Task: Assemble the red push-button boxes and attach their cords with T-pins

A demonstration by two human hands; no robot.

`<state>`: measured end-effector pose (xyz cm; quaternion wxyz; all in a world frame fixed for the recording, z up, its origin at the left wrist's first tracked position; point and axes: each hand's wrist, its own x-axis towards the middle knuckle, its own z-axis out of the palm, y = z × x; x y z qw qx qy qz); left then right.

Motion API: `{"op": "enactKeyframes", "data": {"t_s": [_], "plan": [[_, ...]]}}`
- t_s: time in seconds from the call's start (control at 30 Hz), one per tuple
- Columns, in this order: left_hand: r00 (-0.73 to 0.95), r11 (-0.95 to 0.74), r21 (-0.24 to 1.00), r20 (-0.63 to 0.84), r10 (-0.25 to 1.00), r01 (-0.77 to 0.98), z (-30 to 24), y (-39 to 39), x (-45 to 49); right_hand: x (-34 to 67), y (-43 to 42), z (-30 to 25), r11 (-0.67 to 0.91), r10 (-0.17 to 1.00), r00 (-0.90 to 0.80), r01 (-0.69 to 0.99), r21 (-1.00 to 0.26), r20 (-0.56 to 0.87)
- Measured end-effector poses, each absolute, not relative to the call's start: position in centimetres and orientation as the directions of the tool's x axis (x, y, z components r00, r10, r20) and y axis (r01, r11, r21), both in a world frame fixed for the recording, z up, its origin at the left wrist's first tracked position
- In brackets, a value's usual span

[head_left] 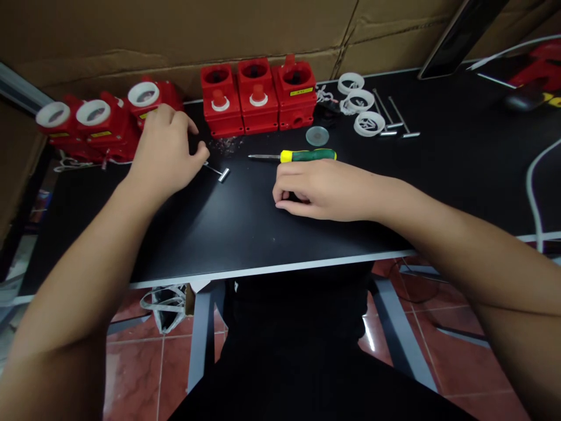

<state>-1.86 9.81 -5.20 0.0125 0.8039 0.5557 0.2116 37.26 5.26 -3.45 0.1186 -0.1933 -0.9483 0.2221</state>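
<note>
My left hand (169, 152) is over the left part of the table, in front of a red housing with a white ring (144, 93). Its thumb and forefinger are apart, with nothing seen between them. Close to the thumb lies a small T-shaped metal rod (223, 175), its far end partly hidden by the hand. My right hand (324, 190) rests on the black tabletop, fingers curled and thumb tip against the fingertips; nothing shows in it. Just behind it lies a screwdriver (309, 155) with a green and yellow handle, its tip pointing left.
Several more red housings (258, 111) line the back against cardboard (175, 35). A round glass disc (317, 136) lies before them. White rings (369, 124), one holding small screws, and T-shaped metal rods (398, 117) lie to the right. A white cable (532, 187) crosses the right side.
</note>
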Motion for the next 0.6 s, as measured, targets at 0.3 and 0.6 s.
{"op": "enactKeyframes", "data": {"t_s": [0.3, 0.6], "plan": [[0.565, -0.597, 0.238, 0.195, 0.802, 0.766, -4.8, 8.6, 0.6, 37.2, 5.2, -3.2, 0.837, 0.427, -0.898, 0.351, -0.419, 0.102], [0.464, -0.56, 0.163, 0.401, 0.79, 0.812, -3.9, 9.8, -1.5, 37.2, 5.1, -3.2, 0.855, 0.407, -0.904, 0.329, -0.4, 0.126]]}}
